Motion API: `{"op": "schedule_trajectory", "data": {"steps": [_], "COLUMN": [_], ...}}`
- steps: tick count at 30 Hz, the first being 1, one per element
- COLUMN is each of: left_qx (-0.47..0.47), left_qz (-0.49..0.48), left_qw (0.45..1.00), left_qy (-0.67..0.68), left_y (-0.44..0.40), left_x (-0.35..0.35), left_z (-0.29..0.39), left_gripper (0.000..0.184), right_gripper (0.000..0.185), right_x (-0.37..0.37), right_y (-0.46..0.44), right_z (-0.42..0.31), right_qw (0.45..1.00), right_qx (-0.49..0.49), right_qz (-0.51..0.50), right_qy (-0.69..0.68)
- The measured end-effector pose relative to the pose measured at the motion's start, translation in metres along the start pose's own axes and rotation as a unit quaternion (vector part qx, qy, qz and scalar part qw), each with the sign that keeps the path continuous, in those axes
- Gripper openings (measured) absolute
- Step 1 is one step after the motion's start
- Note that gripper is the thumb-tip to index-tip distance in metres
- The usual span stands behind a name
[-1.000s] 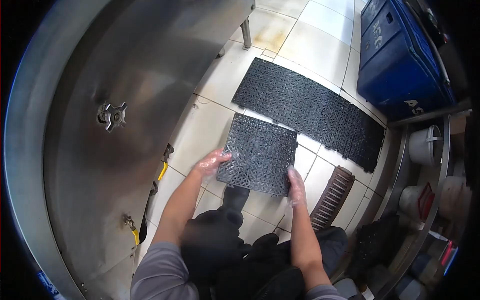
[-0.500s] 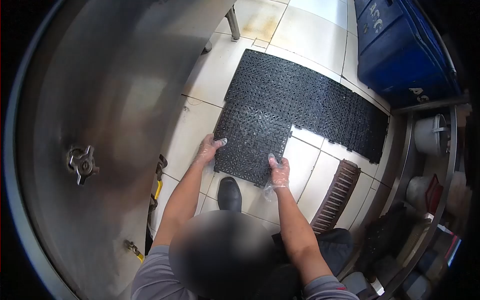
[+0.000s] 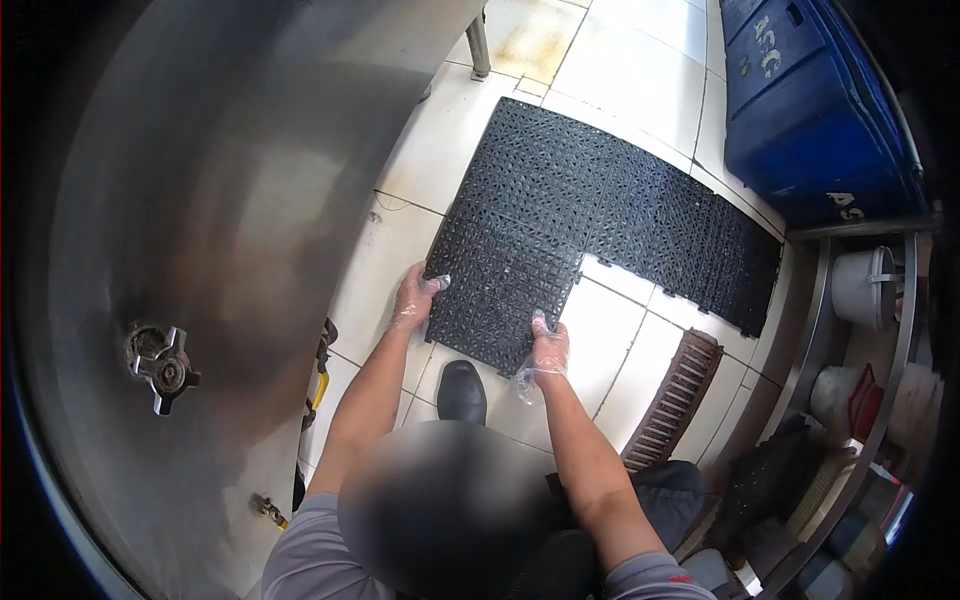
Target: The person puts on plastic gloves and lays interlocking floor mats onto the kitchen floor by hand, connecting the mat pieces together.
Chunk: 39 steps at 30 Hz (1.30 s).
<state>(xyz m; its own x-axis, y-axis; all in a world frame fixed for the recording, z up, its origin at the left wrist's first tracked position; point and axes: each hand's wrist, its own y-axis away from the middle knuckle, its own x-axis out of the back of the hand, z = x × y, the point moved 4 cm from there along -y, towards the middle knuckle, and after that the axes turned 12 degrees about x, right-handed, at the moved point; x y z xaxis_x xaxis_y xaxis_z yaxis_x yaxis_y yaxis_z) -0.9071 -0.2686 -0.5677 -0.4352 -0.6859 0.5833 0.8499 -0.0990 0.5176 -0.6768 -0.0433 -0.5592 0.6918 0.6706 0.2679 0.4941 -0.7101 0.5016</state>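
A black openwork plastic floor mat tile point(image 3: 485, 298) lies between my hands, close to the floor. My left hand point(image 3: 411, 298), in a clear thin plastic glove, is closed on its left edge with the thumb on top. Gloved the same way, my right hand point(image 3: 548, 350) grips the right edge near the front corner. The tile's far edge meets a row of similar black mats point(image 3: 650, 210) that runs off to the right. Whether the edges are locked together I cannot tell. My black boot point(image 3: 461, 392) stands just in front of the tile.
A large stainless steel panel point(image 3: 230, 220) with a valve knob point(image 3: 165, 370) fills the left. White tiles point(image 3: 615, 325) cover the floor. At right are a rusty drain grate point(image 3: 675, 400), a blue bin point(image 3: 800, 130) and a low metal shelf holding a grey bucket point(image 3: 862, 288).
The tile has shifted slightly away from me and its far edge now lines up more evenly with the mats beyond. Both hands keep their grip. The view has moved slightly.
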Motion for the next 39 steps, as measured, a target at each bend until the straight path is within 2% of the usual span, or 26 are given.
{"op": "schedule_trajectory", "data": {"steps": [8,12,15,18,21,24,27,30,31,39], "left_qx": [0.014,0.011,-0.007,0.019,0.007,0.030,-0.004,-0.007,0.001,0.008], "left_qz": [-0.026,-0.027,-0.027,-0.017,0.001,-0.016,0.011,0.015,0.007,0.021], "left_qw": [0.999,1.000,1.000,0.999,0.998,0.998,0.997,0.999,0.999,0.996], "left_qy": [0.018,-0.001,0.001,-0.038,-0.064,-0.056,-0.074,-0.046,-0.046,-0.081], "left_y": [-0.005,-0.002,-0.004,0.011,0.018,0.020,0.019,0.012,0.010,0.007], "left_x": [-0.009,-0.009,-0.010,-0.005,-0.006,-0.011,-0.014,-0.012,-0.012,-0.004], "left_z": [-0.019,-0.012,-0.011,0.008,0.017,0.018,0.014,0.005,0.002,0.007], "left_gripper": [0.061,0.061,0.060,0.060,0.060,0.060,0.060,0.060,0.060,0.060], "right_gripper": [0.043,0.043,0.048,0.051,0.041,0.042,0.044,0.048,0.059,0.062], "right_x": [0.004,0.007,0.007,0.003,0.006,0.012,0.016,0.013,0.012,0.003], "right_y": [0.006,0.011,0.012,0.004,0.005,0.005,0.005,0.003,0.003,-0.002], "right_z": [-0.008,-0.018,-0.023,-0.008,-0.008,-0.011,-0.018,-0.021,-0.025,-0.014], "right_qw": [1.000,0.999,0.999,0.999,0.998,0.997,0.995,0.998,0.996,0.995], "right_qx": [-0.009,-0.013,-0.035,-0.039,-0.010,-0.021,-0.005,-0.004,-0.024,-0.051], "right_qz": [-0.003,0.028,0.002,0.009,0.058,0.058,0.043,0.020,0.003,0.001], "right_qy": [0.025,0.026,0.017,0.006,0.005,0.037,0.091,0.062,0.089,0.080]}}
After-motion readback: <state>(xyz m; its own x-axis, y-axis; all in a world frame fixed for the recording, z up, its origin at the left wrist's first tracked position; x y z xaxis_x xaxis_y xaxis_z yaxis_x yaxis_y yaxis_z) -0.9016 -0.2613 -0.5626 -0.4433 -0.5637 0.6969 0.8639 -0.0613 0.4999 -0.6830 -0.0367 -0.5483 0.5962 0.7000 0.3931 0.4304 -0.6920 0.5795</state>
